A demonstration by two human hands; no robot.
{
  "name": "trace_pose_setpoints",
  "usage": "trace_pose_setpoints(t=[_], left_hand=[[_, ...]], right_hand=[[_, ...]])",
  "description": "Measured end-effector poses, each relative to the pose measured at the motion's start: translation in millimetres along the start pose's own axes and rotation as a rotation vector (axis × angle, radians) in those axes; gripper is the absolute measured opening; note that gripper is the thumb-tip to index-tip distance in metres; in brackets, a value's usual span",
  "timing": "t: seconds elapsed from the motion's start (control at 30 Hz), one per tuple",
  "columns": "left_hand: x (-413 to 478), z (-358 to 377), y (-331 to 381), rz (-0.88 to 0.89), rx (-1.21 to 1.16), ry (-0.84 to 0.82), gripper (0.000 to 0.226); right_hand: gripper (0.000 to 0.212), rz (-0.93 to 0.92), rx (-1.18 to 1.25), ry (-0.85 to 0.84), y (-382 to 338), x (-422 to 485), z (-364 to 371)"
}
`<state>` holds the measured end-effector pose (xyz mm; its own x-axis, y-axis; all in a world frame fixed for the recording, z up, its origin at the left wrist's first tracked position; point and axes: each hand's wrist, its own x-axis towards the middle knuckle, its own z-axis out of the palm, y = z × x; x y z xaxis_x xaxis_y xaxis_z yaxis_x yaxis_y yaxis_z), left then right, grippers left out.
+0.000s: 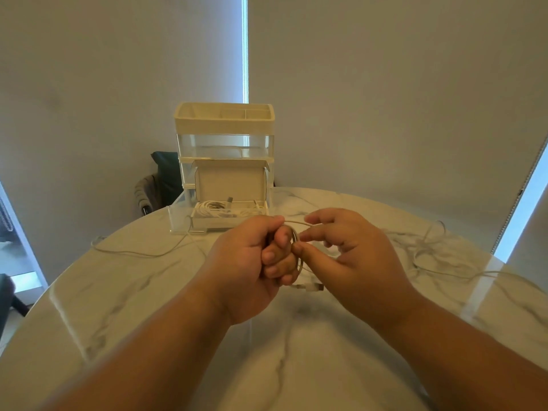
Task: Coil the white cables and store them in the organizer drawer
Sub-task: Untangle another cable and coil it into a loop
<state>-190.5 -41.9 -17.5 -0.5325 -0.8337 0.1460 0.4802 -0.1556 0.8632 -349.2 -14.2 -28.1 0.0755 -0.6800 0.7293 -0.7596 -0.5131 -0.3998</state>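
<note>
Head view: the left hand [252,262] curls its fingers round a small coil of white cable [296,223], while the right hand [341,250] pinches the strand between thumb and forefinger just beside it, so winding looks to be the step in hand. A plug [311,287] hangs below the hands. Next, I judge, the right hand must lay another loop into the left grip without letting the coil spring open. Behind, the organizer [224,120] has its bottom drawer [178,215] pulled out; an open white box [229,179] sits in it, holding coiled cables [216,210]. Loose cables [439,250] lie tangled on the table [296,351] to the right
</note>
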Motion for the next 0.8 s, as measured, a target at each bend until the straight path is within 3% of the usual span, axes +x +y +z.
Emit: trace_pose_setpoints(t=[0.1,0.33,0.5,0.67,0.8], left_hand=[[1,-2,-2,0.000,0.031,0.017,0.045],[0,-2,-2,-0.065,0.123,0.015,0.046],[2,0,-6,-0.042,0.024,0.070,0.042],[5,-1,-4,0.014,-0.174,0.114,0.037],[4,0,-1,0.008,-0.300,0.084,0.035]], right_hand=[[0.014,0.021,-0.043,-0.107,0,1,1],[0.026,0.065,-0.055,-0.156,-7,1,3],[0.027,0.025,-0.013,-0.184,0,3,8],[0.023,0.048,0.230,-0.285,10,1,10],[0.027,0.255,0.577,-0.229,10,-5,20]])
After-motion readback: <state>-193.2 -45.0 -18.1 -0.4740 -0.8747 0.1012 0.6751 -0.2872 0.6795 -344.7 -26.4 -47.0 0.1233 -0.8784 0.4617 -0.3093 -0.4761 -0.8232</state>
